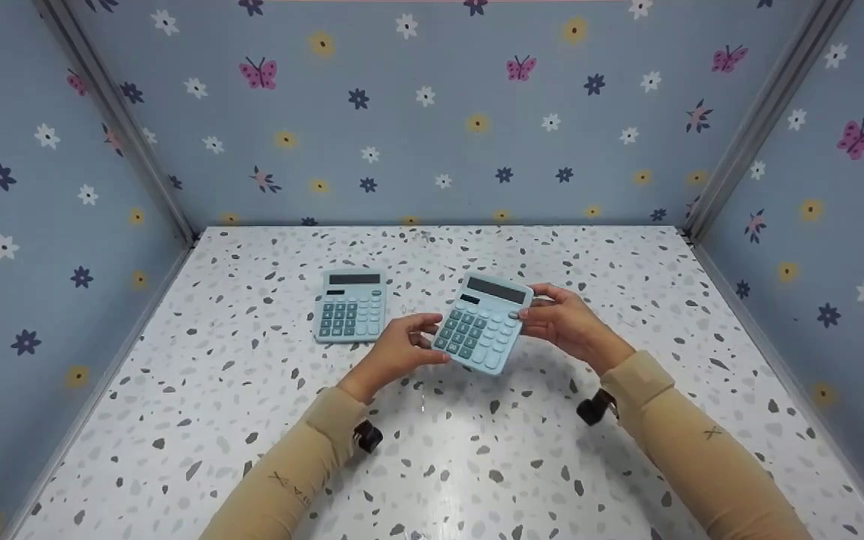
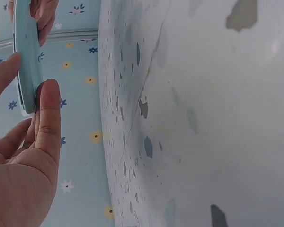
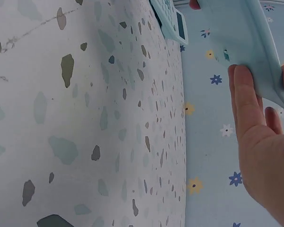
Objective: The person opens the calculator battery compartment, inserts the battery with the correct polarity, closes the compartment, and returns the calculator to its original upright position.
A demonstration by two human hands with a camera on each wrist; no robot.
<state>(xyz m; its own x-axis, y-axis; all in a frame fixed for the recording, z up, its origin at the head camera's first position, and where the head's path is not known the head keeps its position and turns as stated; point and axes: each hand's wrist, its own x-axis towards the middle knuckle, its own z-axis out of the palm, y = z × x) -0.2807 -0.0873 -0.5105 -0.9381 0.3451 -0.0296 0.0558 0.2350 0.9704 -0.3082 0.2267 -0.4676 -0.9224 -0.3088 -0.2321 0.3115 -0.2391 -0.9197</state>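
Between both hands, a light blue calculator (image 1: 481, 322) is held tilted above the table, its keys and dark display facing up. My left hand (image 1: 400, 346) pinches its lower left edge, thumb on one face and fingers on the other, as the left wrist view also shows. At the upper right edge, my right hand (image 1: 567, 322) grips it with the thumb on top and fingers underneath. The calculator's plain back (image 3: 241, 42) shows in the right wrist view. A second, matching calculator (image 1: 351, 306) lies face up on the table, left of the held one.
The speckled white table (image 1: 252, 435) is bounded by a flowered blue back wall (image 1: 432, 97) and side walls, with grey metal posts at the corners. Small black devices (image 1: 368, 436) hang under both wrists, close over the table.
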